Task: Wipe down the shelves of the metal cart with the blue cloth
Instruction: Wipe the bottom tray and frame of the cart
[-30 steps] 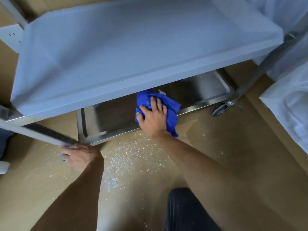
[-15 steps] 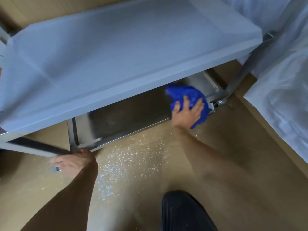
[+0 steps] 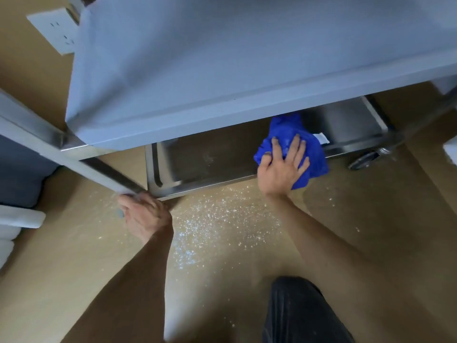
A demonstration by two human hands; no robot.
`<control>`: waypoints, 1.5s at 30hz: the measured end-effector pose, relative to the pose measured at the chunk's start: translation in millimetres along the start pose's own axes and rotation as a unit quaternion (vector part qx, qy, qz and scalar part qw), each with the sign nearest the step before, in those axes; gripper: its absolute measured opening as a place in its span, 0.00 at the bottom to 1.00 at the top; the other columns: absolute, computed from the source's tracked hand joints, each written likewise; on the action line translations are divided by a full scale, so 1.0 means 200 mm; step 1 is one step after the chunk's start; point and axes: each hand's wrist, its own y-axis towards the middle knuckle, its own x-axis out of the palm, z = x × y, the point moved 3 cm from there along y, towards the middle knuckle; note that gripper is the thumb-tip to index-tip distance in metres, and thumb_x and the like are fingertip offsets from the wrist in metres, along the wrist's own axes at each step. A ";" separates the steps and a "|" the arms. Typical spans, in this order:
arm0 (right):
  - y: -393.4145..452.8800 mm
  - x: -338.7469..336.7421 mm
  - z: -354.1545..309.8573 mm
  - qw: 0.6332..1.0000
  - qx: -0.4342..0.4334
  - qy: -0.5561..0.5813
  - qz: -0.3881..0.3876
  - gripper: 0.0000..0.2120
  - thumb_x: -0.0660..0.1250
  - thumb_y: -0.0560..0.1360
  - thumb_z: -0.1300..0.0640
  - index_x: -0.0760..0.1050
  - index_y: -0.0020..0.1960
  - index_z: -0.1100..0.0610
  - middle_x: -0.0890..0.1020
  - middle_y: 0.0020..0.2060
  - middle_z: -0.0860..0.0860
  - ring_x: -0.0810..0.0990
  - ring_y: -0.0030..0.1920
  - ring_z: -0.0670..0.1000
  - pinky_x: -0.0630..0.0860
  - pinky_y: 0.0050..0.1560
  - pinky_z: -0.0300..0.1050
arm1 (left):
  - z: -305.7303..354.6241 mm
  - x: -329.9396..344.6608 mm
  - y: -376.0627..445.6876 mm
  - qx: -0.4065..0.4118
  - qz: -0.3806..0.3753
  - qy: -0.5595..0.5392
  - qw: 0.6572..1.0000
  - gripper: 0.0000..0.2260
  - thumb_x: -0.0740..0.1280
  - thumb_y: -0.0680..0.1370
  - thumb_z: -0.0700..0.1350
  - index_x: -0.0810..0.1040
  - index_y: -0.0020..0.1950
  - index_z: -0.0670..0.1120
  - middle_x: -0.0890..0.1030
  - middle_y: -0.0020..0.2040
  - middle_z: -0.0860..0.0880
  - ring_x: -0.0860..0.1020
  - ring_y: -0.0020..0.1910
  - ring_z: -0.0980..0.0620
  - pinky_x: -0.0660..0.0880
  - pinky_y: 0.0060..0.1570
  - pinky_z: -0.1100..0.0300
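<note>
The metal cart fills the upper view, its upper shelf [image 3: 222, 58] covered in pale film. Below it lies the bare steel bottom shelf [image 3: 197, 159]. A bunched blue cloth [image 3: 314, 154] rests on the front rim of that bottom shelf, right of middle. My right hand [image 3: 282, 167] presses flat on the cloth with fingers spread. My left hand [image 3: 143, 214] grips the lower end of the cart's front-left leg [image 3: 108, 174] near the floor. The back of the bottom shelf is hidden under the upper shelf.
White crumbs [image 3: 217, 219] are scattered on the tan floor in front of the cart. A caster wheel [image 3: 363, 160] shows at the cart's right corner. A wall socket plate [image 3: 57, 33] is at top left. My dark-trousered knee [image 3: 301, 313] is at the bottom.
My right hand with the cloth swept right along the bottom shelf's front rim, then came back a little leftward. My left hand kept its grip on the leg.
</note>
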 end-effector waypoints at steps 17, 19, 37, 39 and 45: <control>-0.38 0.02 -0.56 0.948 -0.278 0.005 -0.155 0.19 0.59 0.79 0.39 0.76 0.66 0.45 0.78 0.55 0.56 0.76 0.54 0.60 0.68 0.60 0.57 | -0.03 -0.13 0.10 0.011 -0.144 0.054 0.988 0.08 0.58 0.81 0.49 0.65 0.51 0.44 0.78 0.44 0.40 0.78 0.44 0.38 0.77 0.46 0.45; -0.17 0.03 -0.42 0.977 -0.174 -0.043 -0.119 0.20 0.58 0.79 0.38 0.77 0.64 0.46 0.77 0.55 0.59 0.75 0.55 0.63 0.68 0.63 0.59 | -0.01 -0.13 0.09 0.015 -0.137 0.062 0.989 0.09 0.56 0.81 0.51 0.63 0.50 0.45 0.77 0.43 0.42 0.78 0.43 0.39 0.77 0.46 0.46; -0.49 0.25 -1.10 0.931 -0.259 0.067 -0.250 0.21 0.61 0.72 0.44 0.79 0.61 0.50 0.76 0.61 0.59 0.74 0.62 0.60 0.71 0.61 0.58 | -0.07 -0.13 0.20 0.094 -0.149 0.031 0.984 0.18 0.54 0.82 0.54 0.72 0.54 0.39 0.80 0.47 0.39 0.76 0.44 0.37 0.66 0.40 0.52; -0.59 0.17 -1.00 0.931 -0.275 0.069 -0.229 0.21 0.60 0.76 0.44 0.78 0.64 0.50 0.75 0.65 0.59 0.74 0.62 0.61 0.70 0.61 0.57 | -0.05 -0.15 0.19 0.068 -0.168 0.047 0.982 0.16 0.54 0.83 0.53 0.71 0.55 0.40 0.80 0.49 0.38 0.76 0.46 0.37 0.63 0.39 0.55; -0.54 0.05 -0.63 0.959 -0.229 0.002 -0.167 0.20 0.59 0.79 0.44 0.75 0.66 0.51 0.74 0.66 0.60 0.75 0.62 0.61 0.70 0.65 0.57 | -0.01 -0.16 0.15 0.062 -0.194 0.076 0.976 0.16 0.54 0.83 0.55 0.69 0.53 0.41 0.80 0.51 0.38 0.78 0.47 0.37 0.68 0.41 0.52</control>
